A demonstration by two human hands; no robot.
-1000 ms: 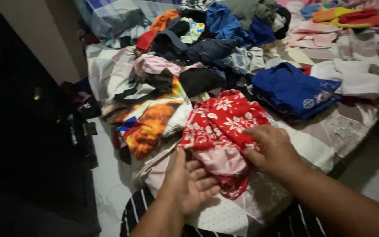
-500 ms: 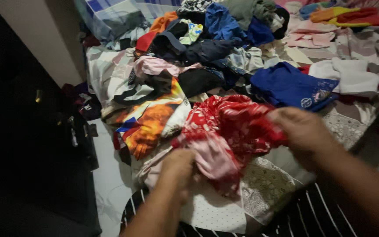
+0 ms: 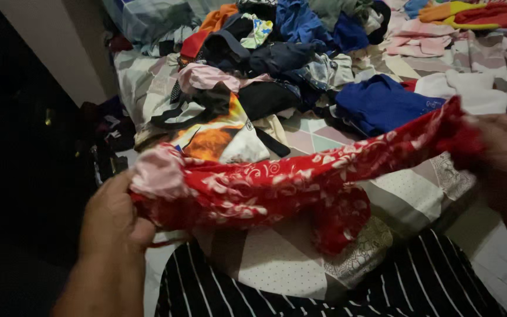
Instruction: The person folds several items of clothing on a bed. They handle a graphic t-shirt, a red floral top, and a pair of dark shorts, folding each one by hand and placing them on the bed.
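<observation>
— What are the hands doing over the bed (image 3: 418,199)?

— Both are gripping one red floral garment (image 3: 300,182), stretching it out in a long band in the air above the patchwork bedcover. The left hand (image 3: 112,220) is clutching the lower left end, where a pale pink lining is showing, its fingers (image 3: 142,232) curled tight around the cloth. The right hand (image 3: 506,149) is pinching the upper right end; it is blurred, but its fingers are clearly closing on the fabric.

— Is the garment touching the bed?

— A loose flap is hanging down from the middle toward the cover; I cannot tell whether it is touching.

— What is lying around it?

— Just behind it, a shirt with an orange flame print (image 3: 215,138) is lying flat, and a folded blue garment (image 3: 382,105) is sitting further right. Beyond that a white piece (image 3: 470,88) is resting, and a jumbled heap of dark, blue and pink clothes (image 3: 277,47) is filling the far end. A black cloth with white stripes (image 3: 418,287) is showing at the near edge.
</observation>
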